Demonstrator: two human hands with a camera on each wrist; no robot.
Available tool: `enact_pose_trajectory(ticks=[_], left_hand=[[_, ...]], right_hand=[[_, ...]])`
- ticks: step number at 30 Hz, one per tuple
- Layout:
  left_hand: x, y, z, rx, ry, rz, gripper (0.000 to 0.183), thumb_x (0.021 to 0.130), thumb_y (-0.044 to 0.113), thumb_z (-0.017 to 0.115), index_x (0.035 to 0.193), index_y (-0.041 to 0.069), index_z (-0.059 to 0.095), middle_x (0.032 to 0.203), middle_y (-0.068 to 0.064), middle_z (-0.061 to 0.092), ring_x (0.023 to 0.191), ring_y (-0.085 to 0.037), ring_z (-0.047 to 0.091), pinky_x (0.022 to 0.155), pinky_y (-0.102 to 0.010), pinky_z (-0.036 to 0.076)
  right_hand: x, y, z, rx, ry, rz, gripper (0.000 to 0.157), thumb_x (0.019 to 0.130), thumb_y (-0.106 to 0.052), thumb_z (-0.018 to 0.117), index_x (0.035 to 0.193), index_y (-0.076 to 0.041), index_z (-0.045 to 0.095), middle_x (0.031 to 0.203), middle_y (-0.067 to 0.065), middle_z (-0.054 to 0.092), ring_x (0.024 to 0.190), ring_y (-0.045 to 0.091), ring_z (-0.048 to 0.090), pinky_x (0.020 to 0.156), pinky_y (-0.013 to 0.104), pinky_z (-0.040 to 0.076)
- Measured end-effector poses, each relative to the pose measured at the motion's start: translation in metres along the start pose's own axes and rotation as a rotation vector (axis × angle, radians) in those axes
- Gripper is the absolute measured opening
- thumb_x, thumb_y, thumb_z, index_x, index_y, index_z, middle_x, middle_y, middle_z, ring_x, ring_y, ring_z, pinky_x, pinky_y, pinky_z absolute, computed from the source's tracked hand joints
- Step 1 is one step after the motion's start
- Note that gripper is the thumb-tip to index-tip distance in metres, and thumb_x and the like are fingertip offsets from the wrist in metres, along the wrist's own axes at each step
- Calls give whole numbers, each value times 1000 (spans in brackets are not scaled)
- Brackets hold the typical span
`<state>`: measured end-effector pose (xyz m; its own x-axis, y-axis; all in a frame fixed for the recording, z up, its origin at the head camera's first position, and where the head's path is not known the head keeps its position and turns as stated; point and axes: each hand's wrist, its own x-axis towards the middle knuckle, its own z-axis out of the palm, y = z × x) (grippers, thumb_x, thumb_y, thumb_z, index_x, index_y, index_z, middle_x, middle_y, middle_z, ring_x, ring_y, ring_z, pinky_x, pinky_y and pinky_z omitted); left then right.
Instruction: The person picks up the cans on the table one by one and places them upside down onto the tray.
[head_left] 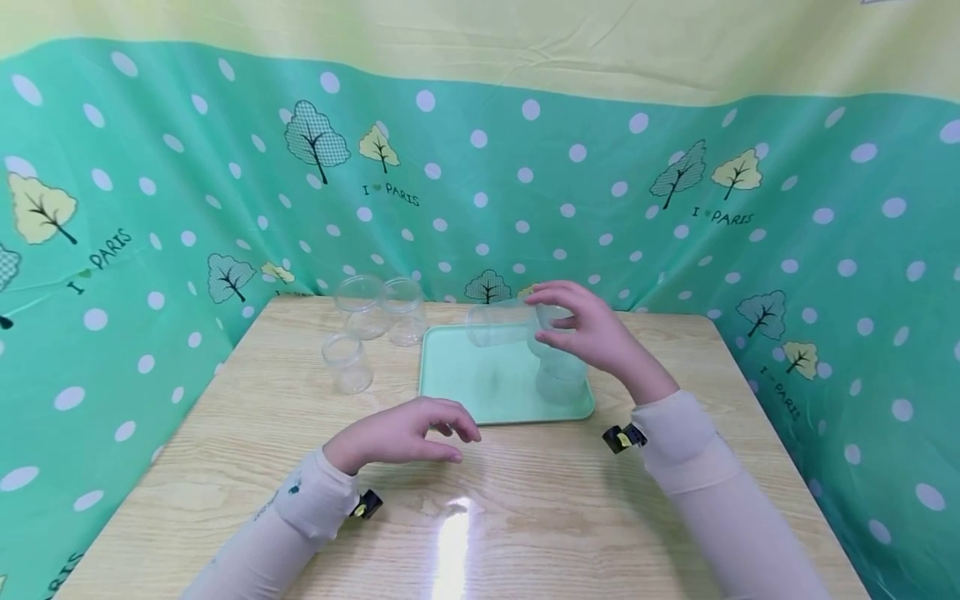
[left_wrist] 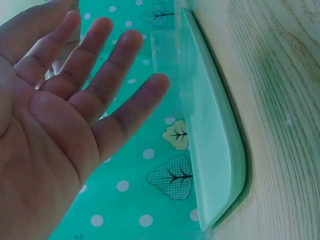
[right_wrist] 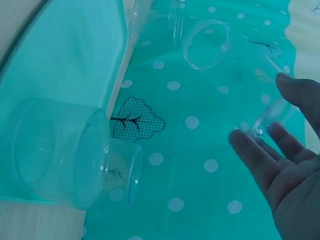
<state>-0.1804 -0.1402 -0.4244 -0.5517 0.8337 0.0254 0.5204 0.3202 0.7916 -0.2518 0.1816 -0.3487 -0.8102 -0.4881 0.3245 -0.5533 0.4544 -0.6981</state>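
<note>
My right hand (head_left: 588, 329) pinches one end of a clear plastic jar (head_left: 498, 323) that lies sideways in the air over the back of the green tray (head_left: 465, 400). Fingertips and thumb sit at its rim in the right wrist view, and its other ring-shaped end (right_wrist: 207, 45) points away. Below that hand, a clear jar (head_left: 562, 382) stands at the tray's right side. Behind it is another clear jar (right_wrist: 125, 172), partly hidden. Holding nothing, my left hand (head_left: 408, 432) hovers over the table by the tray's front edge, its fingers loosely spread (left_wrist: 115, 75).
Left of the tray, three clear jars stand on the wooden table: a front one (head_left: 347, 364), a back left one (head_left: 362, 308) and one beside it (head_left: 406, 312). A green patterned curtain (head_left: 480, 192) hangs behind the table and along both sides.
</note>
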Motion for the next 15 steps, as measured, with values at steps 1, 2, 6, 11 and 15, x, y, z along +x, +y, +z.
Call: enact_pose_trajectory(ticks=[1, 2, 6, 11, 15], left_hand=[[0, 0, 0, 3, -3, -1, 28, 96, 16, 73, 119, 29, 68, 119, 14, 67, 114, -11, 63, 101, -43, 54], [0, -1, 0, 5, -6, -2, 27, 96, 17, 73, 120, 29, 68, 120, 14, 67, 113, -11, 64, 101, -43, 54], [1, -2, 1, -4, -30, -1, 28, 96, 16, 73, 121, 27, 68, 122, 4, 69, 113, -21, 66, 102, -46, 54], [1, -1, 2, -20, -50, -6, 28, 97, 16, 72, 123, 24, 68, 124, -8, 69, 114, -30, 66, 103, -50, 53], [1, -1, 2, -13, -50, -11, 28, 97, 17, 72, 123, 25, 68, 124, -7, 69, 114, -27, 65, 103, -49, 53]], right_hand=[[3, -1, -1, -9, -16, 7, 50, 90, -8, 79, 136, -18, 64, 148, 0, 51, 136, 24, 50, 97, 41, 58], [6, -1, -1, -16, -28, 16, 50, 90, -8, 79, 136, -19, 64, 148, 1, 51, 136, 24, 51, 97, 40, 58], [16, -5, -2, -38, -84, 47, 51, 89, -8, 80, 137, -17, 64, 148, 2, 52, 136, 26, 49, 97, 43, 58], [29, -8, -4, -75, -137, 62, 48, 91, -9, 78, 136, -17, 64, 147, 2, 52, 136, 26, 48, 100, 47, 56], [38, -9, -3, -119, -155, 47, 47, 91, -9, 77, 135, -21, 65, 148, 1, 51, 140, 24, 46, 104, 47, 54]])
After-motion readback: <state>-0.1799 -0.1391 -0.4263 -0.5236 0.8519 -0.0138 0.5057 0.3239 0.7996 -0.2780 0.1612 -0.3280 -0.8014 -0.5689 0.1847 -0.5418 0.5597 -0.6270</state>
